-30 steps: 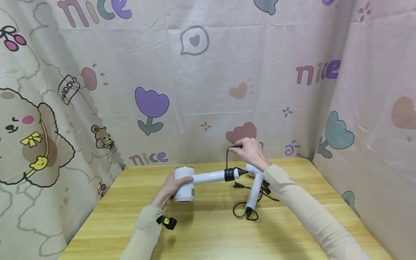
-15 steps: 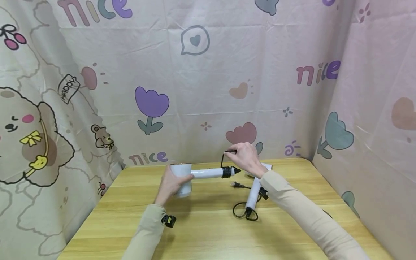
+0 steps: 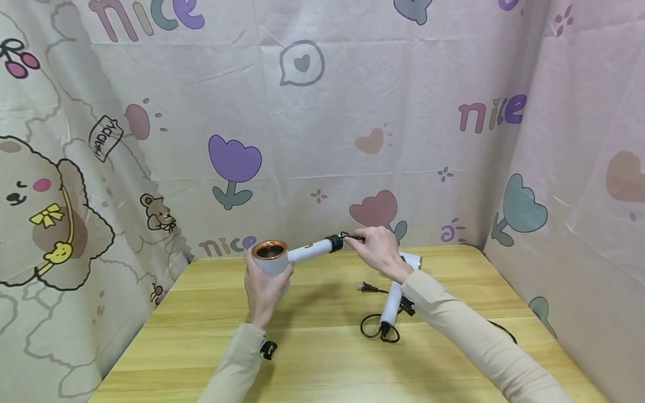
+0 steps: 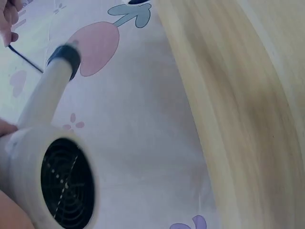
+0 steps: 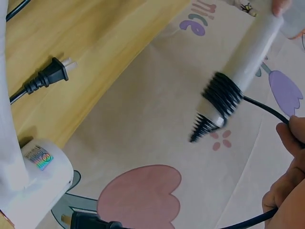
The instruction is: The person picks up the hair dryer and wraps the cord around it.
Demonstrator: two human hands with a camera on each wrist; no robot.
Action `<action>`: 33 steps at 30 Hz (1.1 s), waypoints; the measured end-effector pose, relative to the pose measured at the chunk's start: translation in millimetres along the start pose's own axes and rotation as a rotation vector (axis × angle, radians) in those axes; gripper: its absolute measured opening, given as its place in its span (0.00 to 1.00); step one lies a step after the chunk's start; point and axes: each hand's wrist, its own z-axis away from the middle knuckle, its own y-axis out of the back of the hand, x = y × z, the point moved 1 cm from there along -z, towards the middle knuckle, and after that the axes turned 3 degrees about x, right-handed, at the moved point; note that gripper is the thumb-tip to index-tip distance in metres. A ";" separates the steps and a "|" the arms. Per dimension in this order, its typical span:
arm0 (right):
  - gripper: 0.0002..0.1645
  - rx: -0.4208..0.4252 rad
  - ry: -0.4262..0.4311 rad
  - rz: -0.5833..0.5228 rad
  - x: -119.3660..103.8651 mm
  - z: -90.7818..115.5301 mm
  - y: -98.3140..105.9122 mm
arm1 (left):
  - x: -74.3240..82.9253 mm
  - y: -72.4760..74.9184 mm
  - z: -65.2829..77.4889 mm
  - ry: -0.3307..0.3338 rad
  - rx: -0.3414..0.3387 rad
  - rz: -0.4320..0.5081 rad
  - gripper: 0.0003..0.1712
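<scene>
My left hand (image 3: pixel 267 291) grips the head of a white hair dryer (image 3: pixel 309 253), held above the table. Its copper-ringed end faces up in the head view, and a dark round grille (image 4: pixel 68 183) shows in the left wrist view. The handle points right and slightly up. Black cord (image 5: pixel 223 93) is wound in several turns round the handle's lower end, beside the ribbed cord sleeve (image 5: pixel 204 128). My right hand (image 3: pixel 378 246) pinches the cord's free length just right of the coil, drawn out from the handle. More cord runs out below that hand in the right wrist view.
A second white hair dryer (image 3: pixel 391 305) lies on the wooden table (image 3: pixel 322 358) under my right forearm, its head partly hidden. Its black cord loops near the handle end. A two-pin plug (image 5: pixel 53 72) lies beside it. Patterned cloth (image 3: pixel 312 140) hangs round the table.
The held hair dryer has tipped, its copper-ringed end turning into view and its handle end rising and moving left. My right hand has come slightly down and left, staying on the cord.
</scene>
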 end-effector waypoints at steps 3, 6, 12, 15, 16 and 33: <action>0.11 -0.003 -0.003 -0.014 -1.1 1.8 -1.3 | 2.9 -1.1 0.1 0.035 0.059 0.048 0.54; 0.12 -0.014 0.001 -0.016 -3.4 2.2 -1.4 | 2.7 -1.9 -1.0 0.139 0.084 0.091 0.54; 0.13 -0.048 0.056 -0.028 -3.7 7.6 -5.3 | -0.4 -2.8 -4.1 0.451 0.026 0.224 0.50; 0.13 -0.071 0.093 -0.046 -3.3 11.8 -9.3 | 1.3 -4.4 -3.6 0.593 -0.011 0.371 0.48; 0.14 -0.080 0.100 -0.049 -3.1 12.8 -10.6 | 1.3 -5.0 -3.1 0.636 -0.020 0.410 0.48; 0.19 -0.341 -0.093 -0.186 18.0 17.3 1.2 | -8.6 -2.5 -3.1 0.969 -0.225 0.681 0.35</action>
